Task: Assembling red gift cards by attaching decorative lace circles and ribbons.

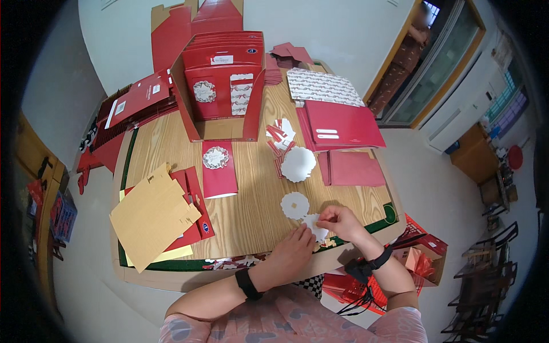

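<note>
A white scalloped paper cutout (315, 234) lies near the table's front edge, partly covered by my hands. My left hand (293, 249) rests on its left side with the fingers stretched out. Over its right side my right hand (342, 223) is closed in a pinch; whatever sits between the fingertips is too small to make out. Just beyond lies another white scalloped cutout (294, 204) with a small tan square at its centre. Farther back is a larger white scalloped piece (298, 164). Small tan bits (328, 243) lie by the edge near my right hand.
An open red display box (223, 128) stands at the back, with a red envelope (219, 182) bearing a wreath-shaped tag before it. Flat tan cardboard (151, 220) lies left. Red folders (343, 124) and a patterned stack (323, 86) are right. A person (400, 63) stands in the doorway.
</note>
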The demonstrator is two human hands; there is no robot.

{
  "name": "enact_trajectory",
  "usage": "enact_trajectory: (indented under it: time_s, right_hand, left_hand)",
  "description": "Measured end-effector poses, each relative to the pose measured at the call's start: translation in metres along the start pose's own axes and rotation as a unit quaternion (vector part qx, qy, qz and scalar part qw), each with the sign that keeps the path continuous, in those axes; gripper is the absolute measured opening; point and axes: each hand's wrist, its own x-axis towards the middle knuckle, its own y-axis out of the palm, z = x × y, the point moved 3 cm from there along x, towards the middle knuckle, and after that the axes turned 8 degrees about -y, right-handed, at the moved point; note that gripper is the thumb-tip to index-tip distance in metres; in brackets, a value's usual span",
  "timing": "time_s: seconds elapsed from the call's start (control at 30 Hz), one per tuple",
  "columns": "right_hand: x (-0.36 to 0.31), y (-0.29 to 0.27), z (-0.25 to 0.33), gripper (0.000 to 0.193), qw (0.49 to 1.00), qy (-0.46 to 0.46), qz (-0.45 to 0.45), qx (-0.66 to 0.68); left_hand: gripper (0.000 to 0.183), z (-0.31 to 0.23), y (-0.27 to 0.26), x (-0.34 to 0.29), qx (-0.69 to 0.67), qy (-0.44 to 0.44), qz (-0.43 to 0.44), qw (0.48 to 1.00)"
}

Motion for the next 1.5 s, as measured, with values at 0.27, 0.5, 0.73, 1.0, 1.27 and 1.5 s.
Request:
enact_trajectory:
  time_s: [0.27,0.5,0.73,1.0,1.27,1.5]
  right_hand:
    - [-0.003,0.005,0.006,0.011,0.995,-0.02,-0.026,-0.097]
    - [-0.002,0.006,0.008,0.01,0.992,-0.021,-0.03,-0.124]
    - [-0.003,-0.009,0.004,0.006,0.994,-0.03,-0.102,0.029]
    - [-0.007,0.002,0.007,0.018,0.991,-0.069,-0.061,-0.097]
    - [-0.006,-0.006,-0.004,0.017,0.996,-0.051,-0.069,0.038]
    - [-0.009,-0.018,0.008,0.03,0.975,-0.042,-0.152,0.154]
  left_hand:
    - [0.042,-0.001,-0.009,0.0,0.009,0.01,0.012,1.0]
    - [0.041,-0.001,-0.005,0.001,0.015,0.003,0.015,1.0]
    - [0.043,0.004,-0.004,-0.001,0.012,0.005,0.025,1.0]
    - [0.045,0.005,-0.002,0.0,-0.015,0.011,0.042,0.999]
    - [0.029,0.003,-0.009,0.0,-0.093,0.004,0.018,0.995]
    - [0.028,0.001,-0.007,0.007,-0.069,0.023,-0.024,0.997]
